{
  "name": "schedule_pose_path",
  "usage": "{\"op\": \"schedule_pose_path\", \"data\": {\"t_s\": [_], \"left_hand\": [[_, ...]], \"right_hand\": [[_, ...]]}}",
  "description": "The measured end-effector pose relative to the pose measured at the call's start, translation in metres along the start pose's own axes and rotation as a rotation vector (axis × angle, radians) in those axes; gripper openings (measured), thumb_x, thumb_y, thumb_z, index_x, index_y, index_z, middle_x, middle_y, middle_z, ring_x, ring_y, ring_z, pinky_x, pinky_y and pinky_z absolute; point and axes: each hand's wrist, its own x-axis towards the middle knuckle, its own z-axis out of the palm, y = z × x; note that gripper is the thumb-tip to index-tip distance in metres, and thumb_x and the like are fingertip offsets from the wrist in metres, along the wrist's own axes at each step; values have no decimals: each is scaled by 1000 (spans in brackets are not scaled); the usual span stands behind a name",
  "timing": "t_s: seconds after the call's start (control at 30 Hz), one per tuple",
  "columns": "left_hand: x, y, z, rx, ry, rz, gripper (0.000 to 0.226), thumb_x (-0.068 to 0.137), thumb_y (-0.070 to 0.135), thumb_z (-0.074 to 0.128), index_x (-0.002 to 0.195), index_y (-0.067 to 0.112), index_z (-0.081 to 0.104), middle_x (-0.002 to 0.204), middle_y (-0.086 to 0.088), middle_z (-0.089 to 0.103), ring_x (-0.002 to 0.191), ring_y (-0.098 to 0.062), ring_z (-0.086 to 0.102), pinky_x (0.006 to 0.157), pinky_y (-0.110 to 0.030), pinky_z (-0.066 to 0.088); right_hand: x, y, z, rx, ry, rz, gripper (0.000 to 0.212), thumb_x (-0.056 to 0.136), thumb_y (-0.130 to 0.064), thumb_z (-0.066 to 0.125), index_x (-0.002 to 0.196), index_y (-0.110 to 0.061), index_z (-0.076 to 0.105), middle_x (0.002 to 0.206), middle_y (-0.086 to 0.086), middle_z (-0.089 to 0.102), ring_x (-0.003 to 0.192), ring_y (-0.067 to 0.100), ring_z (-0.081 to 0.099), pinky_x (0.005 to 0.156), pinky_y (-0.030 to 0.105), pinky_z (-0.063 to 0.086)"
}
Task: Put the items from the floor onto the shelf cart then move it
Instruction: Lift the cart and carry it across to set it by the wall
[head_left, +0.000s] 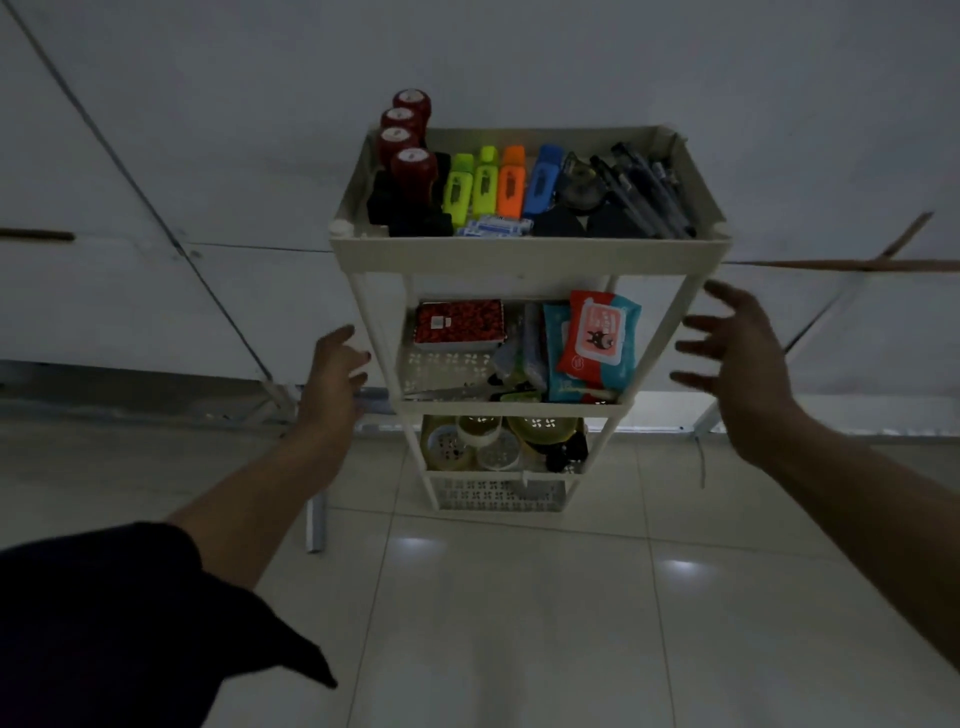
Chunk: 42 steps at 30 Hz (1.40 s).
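Two hands raised either side of shelf cart (527, 257), empty. Left hand (332, 382) fingers loosely spread, just beside left post at middle tier. Right hand (737, 353) fingers splayed wide, near right post, apart from it. Cart upright on tiled floor (519, 623), loaded: highlighters (498, 184) on top tier, wipes pack (597, 338) on middle, tape rolls (467, 444) lower.

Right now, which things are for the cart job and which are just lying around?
For the job: shelf cart, highlighters, pens, wet wipes, tape rolls, left hand, right hand.
Just lying about: metal leg, dangling cord.
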Motion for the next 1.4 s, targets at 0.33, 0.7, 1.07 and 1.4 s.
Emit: {"op": "schedule_pose_path", "data": {"t_s": [0.33,0.7,1.07,1.4], "left_hand": [[5,-62,17,89,-244,-61,94,68,-4,50,123,69,26,109,30,50,101,-13,56,63,-31,53],[3,-66,9,84,-323,-136,102,54,14,60,114,85,18,129,31,41,91,-21,73,70,-41,59],[1,-78,27,55,-223,-62,109,58,3,53,133,70,12,138,17,41,94,-30,71,68,-41,59],[33,-193,6,162,85,-4,61,71,21,49,131,34,42,121,-10,57,92,-17,56,66,-30,47]], "right_hand": [[-27,87,38,40,-234,189,105,78,13,49,149,-54,8,147,-5,41,113,13,54,89,43,50],[-30,93,48,31,-293,264,115,80,15,48,135,-73,-2,120,-16,44,110,29,58,72,57,59],[-36,98,54,56,-243,99,123,60,-16,77,140,-67,-2,130,-21,39,123,32,54,79,62,57],[-29,207,35,-161,-156,-117,108,69,-1,67,150,-51,16,152,8,34,67,5,63,55,14,52]]}}
